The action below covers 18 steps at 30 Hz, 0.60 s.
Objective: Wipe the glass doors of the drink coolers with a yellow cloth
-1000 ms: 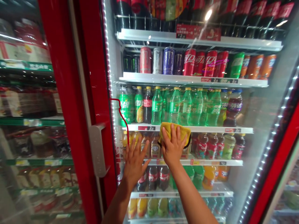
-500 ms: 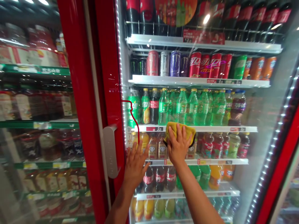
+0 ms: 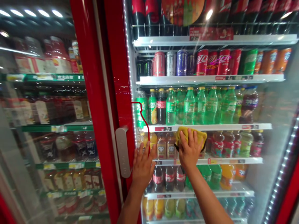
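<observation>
You pressed right hand (image 3: 190,150) open on yellow cloth (image 3: 192,137), holding it flat to glass door (image 3: 263,183); left hand (image 3: 143,168) open on glass near handle (image 3: 122,151), seemingly steadying door.

Bright, even light fills the view, coming from LED strips (image 3: 128,62) along the cooler door and ceiling lamps (image 3: 35,13) at upper left. A small glare spot (image 3: 209,14) marks the glass. Wide-angle distortion bows the edges, the left-hand shelves (image 3: 58,128) look soft, and the right hand (image 3: 190,149) is sharp.
</observation>
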Motion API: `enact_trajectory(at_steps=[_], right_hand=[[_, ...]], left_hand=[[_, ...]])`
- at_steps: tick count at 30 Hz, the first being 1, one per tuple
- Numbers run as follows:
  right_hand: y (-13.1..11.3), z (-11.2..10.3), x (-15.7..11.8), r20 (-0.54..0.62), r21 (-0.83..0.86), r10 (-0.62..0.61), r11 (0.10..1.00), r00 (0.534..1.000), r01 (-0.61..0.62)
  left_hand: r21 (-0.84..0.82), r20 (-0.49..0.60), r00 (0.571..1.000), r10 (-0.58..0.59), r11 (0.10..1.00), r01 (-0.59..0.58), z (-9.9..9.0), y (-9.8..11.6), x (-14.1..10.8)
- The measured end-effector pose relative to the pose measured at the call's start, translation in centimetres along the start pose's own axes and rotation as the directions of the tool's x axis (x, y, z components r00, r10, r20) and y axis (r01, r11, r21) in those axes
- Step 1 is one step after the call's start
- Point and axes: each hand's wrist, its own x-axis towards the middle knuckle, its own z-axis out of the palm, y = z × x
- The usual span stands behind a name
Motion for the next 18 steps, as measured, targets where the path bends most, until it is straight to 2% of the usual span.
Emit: enact_trajectory(at_steps=[2,4,7,9,11,12,13,15,18], right_hand=[[-2.3,0.9,2.4,-0.020,0.008,0.020,1.000,1.000,-0.020],[-4.9,1.7,3.9,0.017,0.015,-0.028,0.999,0.999,0.028],[-7.2,1.9,3.0,0.116,0.043,-0.160,0.987,0.980,0.156],[-6.8,1.3,1.1,0.192,0.093,-0.294,0.955,0.936,0.281],[-5.0,0.2,-0.7,0.243,0.148,-0.413,0.910,0.878,0.387],[-3.8,-0.3,-1.2,0.251,0.161,-0.437,0.899,0.864,0.408],[-2.7,-0.7,-1.3,0.247,0.160,-0.433,0.901,0.867,0.404],[-1.1,-1.2,-0.4,0.216,0.131,-0.360,0.932,0.908,0.339],[-1.8,-0.5,2.8,0.133,0.099,-0.209,0.975,0.969,0.197]], left_hand=[[0.010,-0.012,1.000,-0.011,1.000,0.011,-0.2,-0.2,-0.1],[0.026,-0.009,1.000,-0.015,1.000,0.015,-0.3,-0.4,-0.1],[0.044,0.013,1.000,-0.025,0.999,0.024,-0.7,-0.5,-0.1],[0.056,0.026,0.999,-0.034,0.998,0.032,-1.0,-0.7,-0.2],[0.072,0.043,0.998,-0.037,0.997,0.034,-1.3,-0.8,-0.3],[0.082,0.053,0.998,-0.040,0.996,0.035,-1.5,-0.9,-0.4],[0.093,0.064,0.997,-0.044,0.995,0.038,-1.6,-1.0,-0.4],[0.119,0.082,0.995,-0.057,0.992,0.047,-1.9,-1.1,-0.4],[0.149,0.081,0.994,-0.069,0.987,0.056,-2.4,-1.3,-0.4]])
